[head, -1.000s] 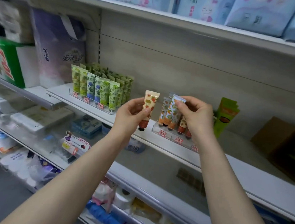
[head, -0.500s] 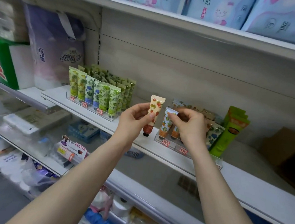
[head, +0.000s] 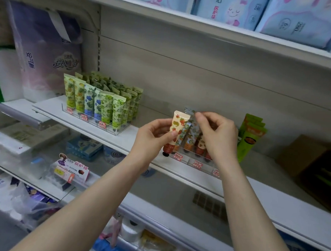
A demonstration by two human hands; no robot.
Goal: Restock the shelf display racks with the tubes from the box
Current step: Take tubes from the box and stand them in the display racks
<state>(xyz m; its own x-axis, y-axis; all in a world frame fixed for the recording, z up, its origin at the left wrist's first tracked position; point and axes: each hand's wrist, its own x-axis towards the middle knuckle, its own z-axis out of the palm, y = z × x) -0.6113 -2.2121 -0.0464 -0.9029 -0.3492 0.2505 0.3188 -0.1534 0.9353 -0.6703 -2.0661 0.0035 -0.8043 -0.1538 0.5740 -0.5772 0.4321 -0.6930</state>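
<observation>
At the clear rack (head: 192, 162), my left hand (head: 151, 139) grips a strawberry tube (head: 177, 126) — cap down. My right hand (head: 218, 137) pinches a blue tube (head: 190, 112) by its top edge.

Soft, even light from above, no hard shadows. Wide-angle bends the top shelf (head: 188, 20) twd the edges; my left periphery's blurry.

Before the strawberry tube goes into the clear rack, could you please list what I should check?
1. Left hand grips the strawberry tube: ok.
2. Strawberry tube upright, cap down: ok.
3. Right hand pinches the top of the blue tube in the clear rack: ok.
4. Free slot in that rack: cannot tell, hands hide it.
5. Price labels match the tube: cannot tell, too blurred.
</observation>
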